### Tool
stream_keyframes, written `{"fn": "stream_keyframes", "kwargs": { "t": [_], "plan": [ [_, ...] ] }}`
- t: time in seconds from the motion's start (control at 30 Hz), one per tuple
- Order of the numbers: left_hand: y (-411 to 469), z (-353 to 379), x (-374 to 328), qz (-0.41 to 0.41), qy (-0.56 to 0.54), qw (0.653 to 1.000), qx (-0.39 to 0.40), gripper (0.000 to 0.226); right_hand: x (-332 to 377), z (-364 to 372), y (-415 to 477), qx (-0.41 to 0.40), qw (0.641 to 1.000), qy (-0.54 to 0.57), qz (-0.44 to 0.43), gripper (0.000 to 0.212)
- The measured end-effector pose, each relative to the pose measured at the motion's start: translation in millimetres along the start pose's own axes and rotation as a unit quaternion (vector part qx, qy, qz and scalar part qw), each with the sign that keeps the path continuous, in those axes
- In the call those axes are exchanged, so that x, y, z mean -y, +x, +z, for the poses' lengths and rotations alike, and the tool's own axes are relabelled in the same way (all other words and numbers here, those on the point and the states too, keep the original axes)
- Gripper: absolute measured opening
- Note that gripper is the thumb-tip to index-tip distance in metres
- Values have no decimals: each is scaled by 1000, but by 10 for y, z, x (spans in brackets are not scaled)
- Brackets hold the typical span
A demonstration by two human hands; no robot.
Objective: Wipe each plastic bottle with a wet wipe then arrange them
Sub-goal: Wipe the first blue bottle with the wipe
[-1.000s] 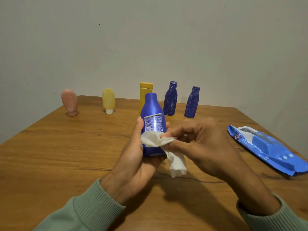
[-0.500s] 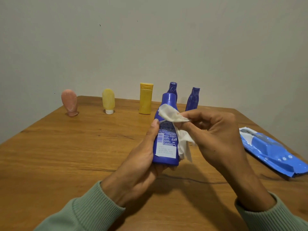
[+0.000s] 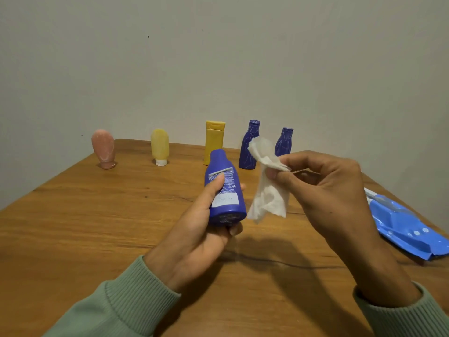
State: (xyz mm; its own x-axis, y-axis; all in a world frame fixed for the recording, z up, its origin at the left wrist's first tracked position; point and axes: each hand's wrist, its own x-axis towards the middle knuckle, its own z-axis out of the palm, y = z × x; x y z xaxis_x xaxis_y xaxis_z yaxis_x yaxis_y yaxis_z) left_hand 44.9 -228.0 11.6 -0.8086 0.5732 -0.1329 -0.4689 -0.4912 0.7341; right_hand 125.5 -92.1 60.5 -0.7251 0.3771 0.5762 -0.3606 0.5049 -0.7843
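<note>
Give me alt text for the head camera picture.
Over a wooden table, the left hand grips a blue bottle while the right hand pinches a white wipe beside it. Five more bottles stand along the far edge; a blue wipe pack lies right.

Dim, soft light is coming from above and ahead, the left hand and right hand are throwing blurry shadows toward the viewer on the table, the pack is glinting faintly, and the wide lens is bowing the table's edges.
</note>
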Motion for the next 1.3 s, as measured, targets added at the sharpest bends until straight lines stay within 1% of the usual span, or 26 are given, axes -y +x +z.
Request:
{"fn": "stream_keyframes", "kwargs": {
  "t": [0.07,0.13,0.23,0.33,0.4,0.5,0.57,0.67,0.77,0.83,0.9,0.97,1.07,1.13,1.23,1.3],
  "plan": [
    [19,-19,-18,6,-2,1000,-3,50,1,23,-22,38,999,-18,15,13],
    [32,-49,-42,12,2,1000,6,45,1,41,-44,71,996,-46,26,13],
    [40,-82,-74,4,-4,1000,5,39,13,70,-63,83,995,-55,31,14],
    [31,-81,-81,-4,-9,1000,8,47,31,96,-79,85,994,-59,30,16],
    [10,-81,-85,-15,-17,1000,14,48,51,115,-101,107,992,-60,26,14],
    [2,-103,-90,-46,-74,996,16,44,79,162,-160,152,986,-68,1,11],
    [6,-117,-93,-65,-99,993,22,41,71,219,-202,159,982,-97,-37,10],
    [-11,-121,-99,-81,-89,993,15,48,14,309,-240,136,970,-163,-119,13],
    [-32,-104,-104,-69,-100,993,7,47,-65,345,-244,87,968,-164,-171,15],
    [-28,-103,-94,-56,-117,991,-13,40,-99,341,-238,50,969,-159,-180,17],
    [-44,-79,-84,-55,-128,990,-22,37,-127,358,-251,33,969,-155,-188,14],
    [-47,-74,-69,-66,-122,990,-14,35,-138,409,-292,46,970,-142,-194,10],
    [-63,-63,-65,-96,-106,990,2,22,-151,477,-343,67,960,-156,-221,7],
    [-57,-62,-68,-91,-109,990,-10,26,-188,470,-330,48,958,-170,-226,9],
    [-52,-69,-68,-66,-119,990,-21,38,-232,435,-293,8,964,-162,-208,15],
    [-56,-72,-68,-64,-121,990,-20,39,-235,444,-306,-14,961,-176,-212,14]
  ]
}}
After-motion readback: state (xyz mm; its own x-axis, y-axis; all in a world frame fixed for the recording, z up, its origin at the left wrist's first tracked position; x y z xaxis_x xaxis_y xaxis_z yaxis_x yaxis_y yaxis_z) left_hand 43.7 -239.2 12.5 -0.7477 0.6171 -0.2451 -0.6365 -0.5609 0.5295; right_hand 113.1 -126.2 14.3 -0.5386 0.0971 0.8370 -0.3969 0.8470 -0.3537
